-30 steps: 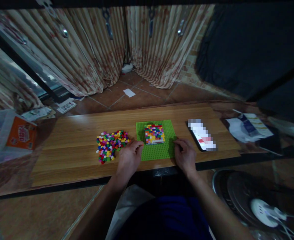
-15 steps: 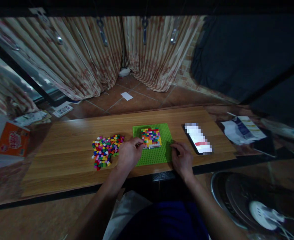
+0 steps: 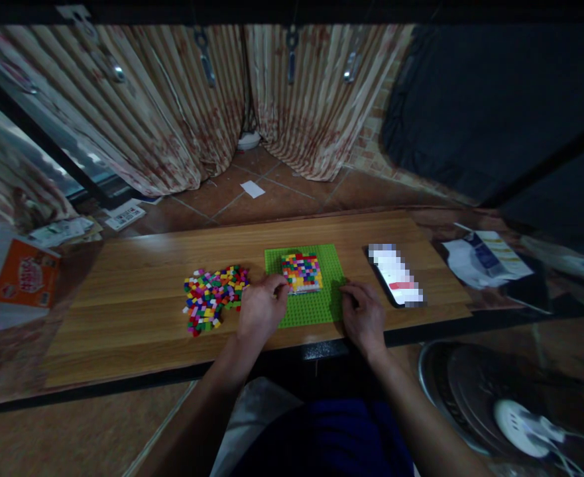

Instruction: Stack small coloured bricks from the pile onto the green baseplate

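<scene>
Head view: found left hand (image 3: 262,305) moved up to near left corner of brick block (image 3: 302,270) on green board (image 3: 309,311), apparently working at block. Noted left fingers pinch-shaped, grip hidden; right hand (image 3: 362,311) curled at board's right edge, grasp unclear.

Just right of the right hand (image 3: 364,313), a phone (image 3: 392,277) is glowing; farther right, papers (image 3: 465,264) are lying. Nearer the body than that hand, a white power strip (image 3: 515,422) is sitting. Well left of the left hand (image 3: 263,305), an orange-labelled tub (image 3: 18,275) is standing. Beyond both hands, striped curtains (image 3: 172,116) are hanging.
</scene>
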Available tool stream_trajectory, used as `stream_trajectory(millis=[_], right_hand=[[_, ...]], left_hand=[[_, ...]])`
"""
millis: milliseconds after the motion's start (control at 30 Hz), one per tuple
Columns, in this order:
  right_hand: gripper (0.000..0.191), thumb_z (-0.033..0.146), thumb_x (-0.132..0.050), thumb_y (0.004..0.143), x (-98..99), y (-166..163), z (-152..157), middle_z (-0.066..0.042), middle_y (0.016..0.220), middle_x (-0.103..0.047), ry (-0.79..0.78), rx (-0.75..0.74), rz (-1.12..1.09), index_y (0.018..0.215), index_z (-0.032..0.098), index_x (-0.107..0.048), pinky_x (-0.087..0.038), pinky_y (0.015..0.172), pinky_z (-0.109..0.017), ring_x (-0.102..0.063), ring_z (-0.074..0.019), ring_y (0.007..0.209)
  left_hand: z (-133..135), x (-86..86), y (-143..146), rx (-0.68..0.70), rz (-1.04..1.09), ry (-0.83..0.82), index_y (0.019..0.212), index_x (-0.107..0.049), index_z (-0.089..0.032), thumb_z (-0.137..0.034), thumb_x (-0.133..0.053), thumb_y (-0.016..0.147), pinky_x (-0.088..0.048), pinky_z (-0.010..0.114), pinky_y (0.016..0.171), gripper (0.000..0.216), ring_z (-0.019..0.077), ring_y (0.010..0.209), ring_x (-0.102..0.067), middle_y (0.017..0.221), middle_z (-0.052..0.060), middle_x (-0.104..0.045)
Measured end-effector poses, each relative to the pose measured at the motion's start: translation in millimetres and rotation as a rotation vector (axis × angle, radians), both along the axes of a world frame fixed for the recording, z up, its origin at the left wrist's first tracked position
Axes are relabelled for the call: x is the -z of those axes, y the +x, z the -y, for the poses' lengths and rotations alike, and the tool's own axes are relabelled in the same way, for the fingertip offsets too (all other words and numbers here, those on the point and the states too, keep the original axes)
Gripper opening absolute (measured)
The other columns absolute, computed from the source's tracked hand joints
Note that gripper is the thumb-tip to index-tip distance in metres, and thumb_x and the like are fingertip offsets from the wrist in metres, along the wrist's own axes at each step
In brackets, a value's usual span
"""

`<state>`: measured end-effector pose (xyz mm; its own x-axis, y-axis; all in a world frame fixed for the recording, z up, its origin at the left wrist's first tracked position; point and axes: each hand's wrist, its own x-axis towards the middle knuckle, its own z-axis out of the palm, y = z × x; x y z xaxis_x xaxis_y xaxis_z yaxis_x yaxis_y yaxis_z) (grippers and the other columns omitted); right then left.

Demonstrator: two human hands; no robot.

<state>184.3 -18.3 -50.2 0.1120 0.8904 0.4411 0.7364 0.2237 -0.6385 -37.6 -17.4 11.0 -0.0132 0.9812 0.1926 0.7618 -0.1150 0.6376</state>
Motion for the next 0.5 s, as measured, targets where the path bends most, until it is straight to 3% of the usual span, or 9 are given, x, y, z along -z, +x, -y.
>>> stream_trajectory(millis=[233, 500], right_hand=[[0.024, 0.023, -0.048, 0.087, 0.5, 1.3, 0.0, -0.012, 0.096, -0.067, 0.011, -0.018, 0.0, 0.087, 0.018, -0.071, -0.052, 0.085, -0.046, -0.062, -0.0257, 0.093], [0.025, 0.024, -0.048, 0.088, 0.5, 1.7, -0.8, -0.012, 0.096, -0.067, 0.011, -0.016, 0.008, 0.087, 0.018, -0.071, -0.052, 0.085, -0.045, -0.062, -0.0253, 0.094]], left_hand=[[3.1, 4.7, 2.4, -0.035, 0.094, 0.033, 0.084, -0.07, -0.021, -0.026, -0.055, 0.087, -0.046, 0.025, 0.067, 0.016, 0.0144, 0.07, -0.065, 0.078, 0.002, -0.072], [-8.6, 12.1, 7.3, -0.203, 0.724, -0.153, 0.069, -0.067, -0.019, -0.024, -0.067, 0.07, -0.044, 0.022, 0.054, 0.005, 0.0115, 0.057, -0.058, 0.063, -0.002, -0.066]])
